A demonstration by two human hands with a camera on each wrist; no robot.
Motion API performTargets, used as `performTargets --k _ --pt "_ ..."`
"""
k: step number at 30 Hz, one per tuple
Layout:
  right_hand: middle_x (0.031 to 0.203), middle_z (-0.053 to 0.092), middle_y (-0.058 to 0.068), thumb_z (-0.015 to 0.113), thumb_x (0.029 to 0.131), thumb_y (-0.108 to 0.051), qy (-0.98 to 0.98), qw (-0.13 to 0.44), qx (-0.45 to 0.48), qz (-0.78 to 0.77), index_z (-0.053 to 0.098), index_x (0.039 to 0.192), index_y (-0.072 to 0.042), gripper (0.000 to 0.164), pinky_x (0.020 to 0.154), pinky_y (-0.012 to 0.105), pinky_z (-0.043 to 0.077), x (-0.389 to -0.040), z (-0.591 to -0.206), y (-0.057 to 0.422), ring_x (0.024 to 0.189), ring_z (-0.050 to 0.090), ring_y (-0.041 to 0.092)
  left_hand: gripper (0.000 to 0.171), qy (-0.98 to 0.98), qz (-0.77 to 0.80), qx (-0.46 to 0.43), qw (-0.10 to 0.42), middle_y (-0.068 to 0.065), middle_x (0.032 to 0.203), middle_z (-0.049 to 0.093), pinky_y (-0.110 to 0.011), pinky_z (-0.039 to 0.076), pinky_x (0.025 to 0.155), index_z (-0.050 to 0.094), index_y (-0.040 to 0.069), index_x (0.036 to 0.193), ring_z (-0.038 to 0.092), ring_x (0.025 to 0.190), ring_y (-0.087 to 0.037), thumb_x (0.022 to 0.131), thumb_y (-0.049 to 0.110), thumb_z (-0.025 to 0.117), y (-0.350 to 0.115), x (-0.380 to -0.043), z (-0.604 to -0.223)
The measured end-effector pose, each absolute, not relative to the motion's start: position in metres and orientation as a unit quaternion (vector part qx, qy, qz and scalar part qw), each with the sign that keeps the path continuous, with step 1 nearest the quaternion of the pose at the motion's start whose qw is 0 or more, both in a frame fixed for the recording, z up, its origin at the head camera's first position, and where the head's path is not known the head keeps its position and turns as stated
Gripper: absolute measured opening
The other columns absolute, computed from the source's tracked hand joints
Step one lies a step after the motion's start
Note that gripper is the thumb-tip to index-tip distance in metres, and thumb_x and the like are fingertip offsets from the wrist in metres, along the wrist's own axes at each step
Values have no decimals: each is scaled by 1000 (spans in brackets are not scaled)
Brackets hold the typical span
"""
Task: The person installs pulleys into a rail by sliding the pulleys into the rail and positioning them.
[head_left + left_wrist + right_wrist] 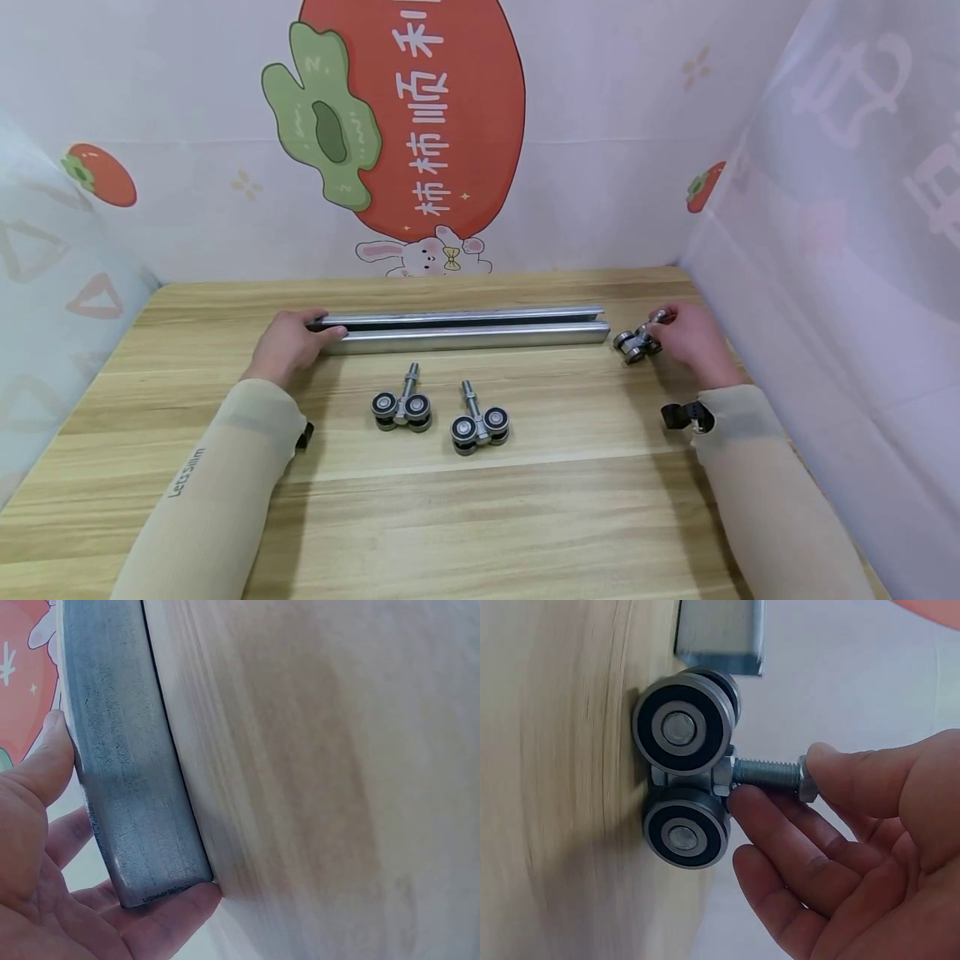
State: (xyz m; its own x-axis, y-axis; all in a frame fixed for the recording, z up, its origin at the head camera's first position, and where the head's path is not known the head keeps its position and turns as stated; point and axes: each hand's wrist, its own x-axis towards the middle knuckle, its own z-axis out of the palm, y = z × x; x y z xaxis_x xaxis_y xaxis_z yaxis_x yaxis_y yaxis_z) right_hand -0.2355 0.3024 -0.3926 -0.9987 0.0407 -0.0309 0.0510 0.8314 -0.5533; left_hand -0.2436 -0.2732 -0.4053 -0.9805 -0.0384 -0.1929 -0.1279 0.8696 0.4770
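A silver metal channel rail (480, 338) lies across the table, its slot facing up. At its left end my left hand (291, 343) grips it, the thumb on the top edge and fingers around the end; the left wrist view shows the rail (131, 765) close. Beyond the right end, my right hand (693, 340) pinches the threaded bolt (769, 773) of a roller trolley (634, 342). In the right wrist view the trolley's wheels (679, 729) stand on the wood beside the rail's end (718, 637), bolt upward.
Two more roller trolleys, a left one (402, 408) and a right one (480, 425), stand on the wooden table (480, 533) in front of the rail. Printed cloth walls (600, 183) close off the back and both sides.
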Motion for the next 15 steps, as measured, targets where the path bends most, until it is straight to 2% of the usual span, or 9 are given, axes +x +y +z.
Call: performTargets --k 7,15 --pt "113 62 23 61 97 -19 955 -2 51 -293 64 112 4 28 77 46 45 -238 -391 317 100 55 37 83 961 255 -47 93 -34 148 36 -63 27 108 40 4 152 37 131 -49 94 61 58 -273 -244 -405" --pt "112 63 22 62 96 -21 956 -32 91 -276 65 109 3 27 81 49 45 -244 -393 333 100 56 39 85 959 263 -51 91 -32 149 35 -63 26 108 40 5 152 35 133 -49 93 64 57 -273 -243 -408"
